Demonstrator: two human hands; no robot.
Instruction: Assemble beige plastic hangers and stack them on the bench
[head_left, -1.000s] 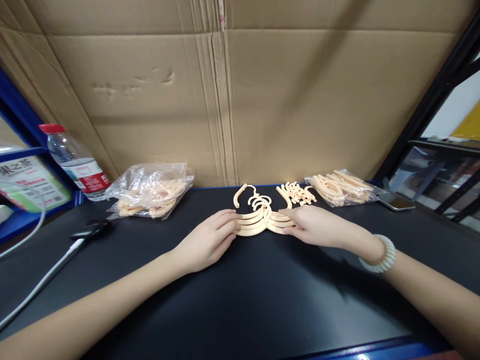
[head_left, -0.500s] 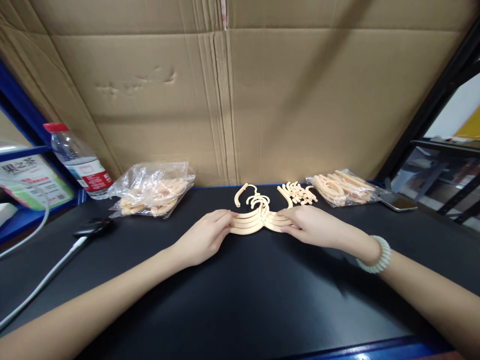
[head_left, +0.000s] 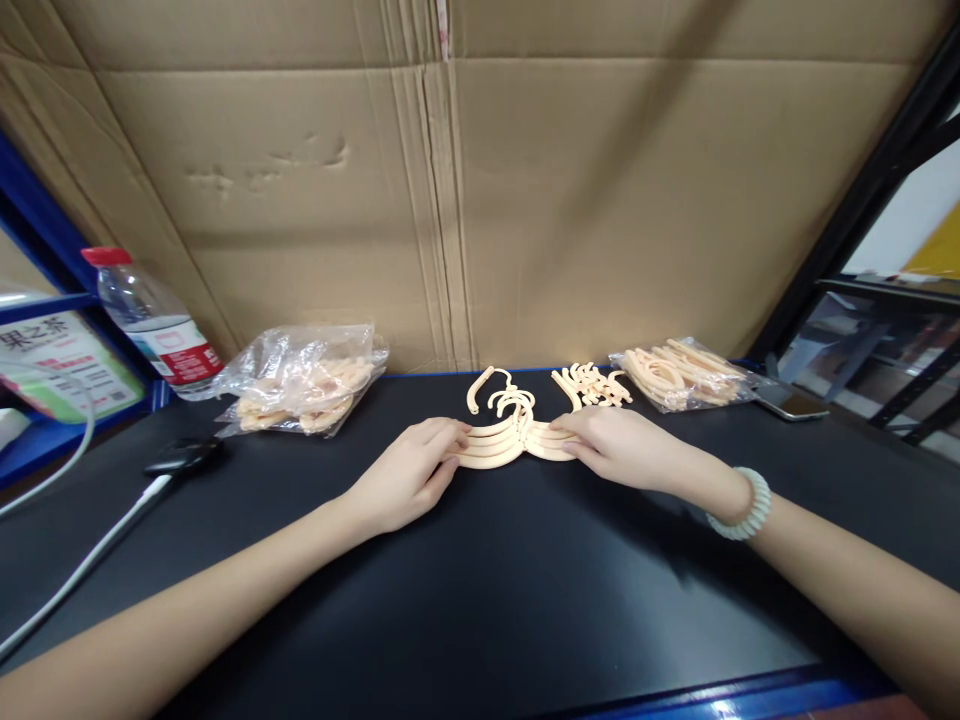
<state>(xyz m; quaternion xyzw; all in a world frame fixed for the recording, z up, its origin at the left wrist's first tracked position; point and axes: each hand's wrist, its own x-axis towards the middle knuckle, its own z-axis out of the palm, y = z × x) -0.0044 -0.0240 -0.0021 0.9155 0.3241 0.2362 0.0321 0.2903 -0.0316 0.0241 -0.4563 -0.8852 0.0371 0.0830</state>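
Observation:
Several cream plastic clothes hangers point(head_left: 491, 449) lie together on the black table, their curved arms lined up and their hooks point(head_left: 514, 402) bunched at the far side. The fingers of my left hand point(head_left: 409, 473) are closed around the left ends of the arms. On the other side my right hand point(head_left: 621, 446) grips the right ends between thumb and fingers. Both palms face inward, and the hands hide the tips of the hangers. Just beyond them lies a loose hanger piece point(head_left: 480, 390) with a curved hook.
A pile of small cream hooks point(head_left: 598, 384) lies behind my right hand. Clear bags of cream parts stand left point(head_left: 307, 385) and right point(head_left: 679, 375). A phone point(head_left: 791, 402), a bottle point(head_left: 169, 335) and a black device point(head_left: 184, 455) with a white cable are around. Cardboard point(head_left: 600, 200) walls the back.

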